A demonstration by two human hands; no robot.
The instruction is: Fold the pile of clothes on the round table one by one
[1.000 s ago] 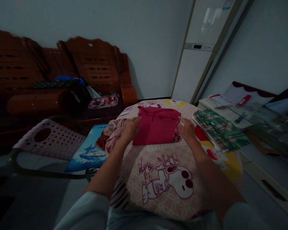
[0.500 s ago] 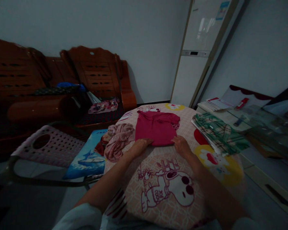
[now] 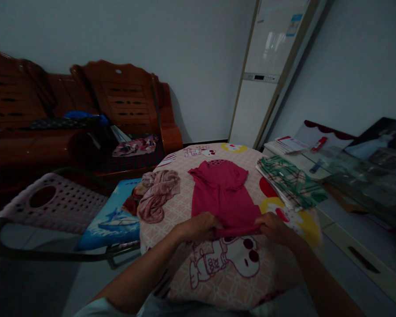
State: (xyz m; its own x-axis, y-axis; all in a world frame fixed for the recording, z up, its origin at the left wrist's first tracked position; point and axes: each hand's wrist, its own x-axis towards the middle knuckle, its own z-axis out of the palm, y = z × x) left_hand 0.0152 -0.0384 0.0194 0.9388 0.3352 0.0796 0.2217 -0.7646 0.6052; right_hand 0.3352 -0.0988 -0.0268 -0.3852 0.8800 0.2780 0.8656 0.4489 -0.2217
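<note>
A dark pink short-sleeved shirt (image 3: 222,198) lies spread on the round table, its neck end away from me and its hem close to me. My left hand (image 3: 201,225) grips the hem near its left corner, fingertips partly hidden by the cloth. At the right corner of the hem, my right hand (image 3: 272,225) pinches the fabric between thumb and fingers. Beneath the shirt is a pale tablecloth (image 3: 224,295) with a cartoon dog print. Left of the shirt sits a crumpled pinkish cloth (image 3: 158,191); to its right are folded green plaid clothes (image 3: 290,180).
A woven chair (image 3: 56,202) with a blue cushion (image 3: 112,220) stands at the table's left side. Wooden seats (image 3: 125,101) line the wall behind. On the right is a cabinet (image 3: 359,259) holding papers and glassware; a tall white air conditioner (image 3: 257,101) stands in the corner.
Both hands have drawn the shirt's hem toward me. The shirt, earlier folded up short, now lies longer, with its sleeves and neck showing. The view has shifted slightly right.
</note>
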